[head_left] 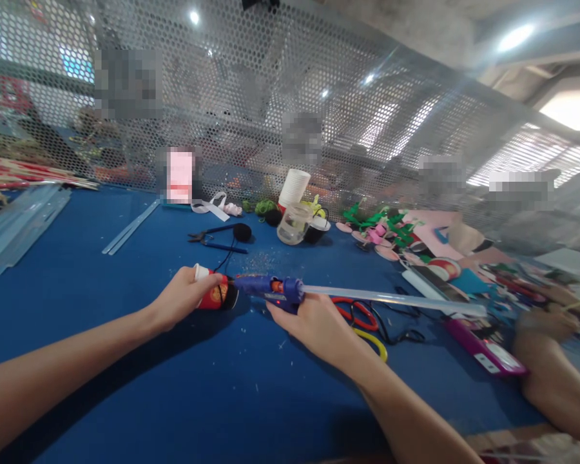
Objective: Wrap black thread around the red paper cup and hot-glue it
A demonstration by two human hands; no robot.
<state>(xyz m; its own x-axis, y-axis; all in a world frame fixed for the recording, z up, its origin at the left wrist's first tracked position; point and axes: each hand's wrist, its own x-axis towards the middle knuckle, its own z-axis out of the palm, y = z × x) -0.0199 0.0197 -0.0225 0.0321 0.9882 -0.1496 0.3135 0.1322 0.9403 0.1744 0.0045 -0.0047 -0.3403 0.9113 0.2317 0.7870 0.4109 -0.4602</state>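
Observation:
My left hand (176,298) is wrapped round a small red paper cup (216,296) with a white rim and a black end, lying on its side. A black cord runs from it toward a dark round ball (242,232). My right hand (321,325) grips a blue glue gun (275,289) by its handle. The nozzle points left and meets the black end of the cup; whether it touches, I cannot tell. A long clear glue stick (391,297) sticks out of the gun's back. Pliers (210,236) with dark blue handles lie behind the cup.
Glue sticks (24,219) lie in a pile at left. A stack of white cups (294,187) and a clear plastic cup (294,225) stand near the perforated metal screen (251,96). Red-handled scissors (367,316) lie by my right hand. A co-worker's arm (551,361) rests at right beside a purple box (486,348).

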